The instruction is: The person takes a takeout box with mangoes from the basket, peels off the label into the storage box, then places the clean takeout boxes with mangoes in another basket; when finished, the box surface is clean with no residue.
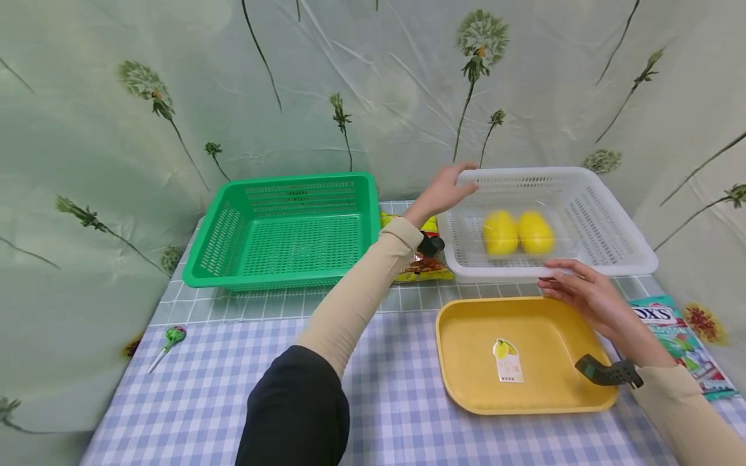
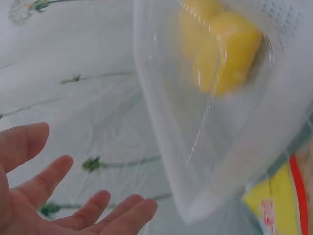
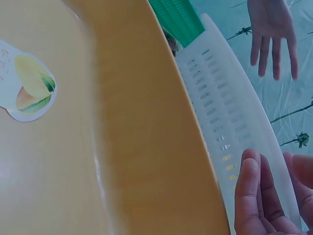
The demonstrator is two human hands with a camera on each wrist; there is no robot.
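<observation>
A white perforated basket (image 1: 603, 223) stands at the back right, holding two yellow lemons (image 1: 536, 233) with a clear plastic sheen over them. Beside its rear left corner is my left hand (image 1: 445, 191), fingers spread; the left wrist view shows that hand apart from the basket. At the front rim, my right hand (image 1: 594, 304) pinches the edge, thumb over the rim and fingers (image 3: 249, 188) against the outer wall. Beneath that hand lies a yellow tray (image 1: 559, 362) bearing a lemon sticker (image 1: 509, 362).
A green basket (image 1: 303, 236) stands at the back left. Between the baskets lies a yellow and red snack packet (image 1: 425, 268), partly hidden by my left arm. A lollipop (image 1: 173, 335) lies at the left. A teal candy bag (image 1: 684, 349) is at the right, partly behind my right wrist.
</observation>
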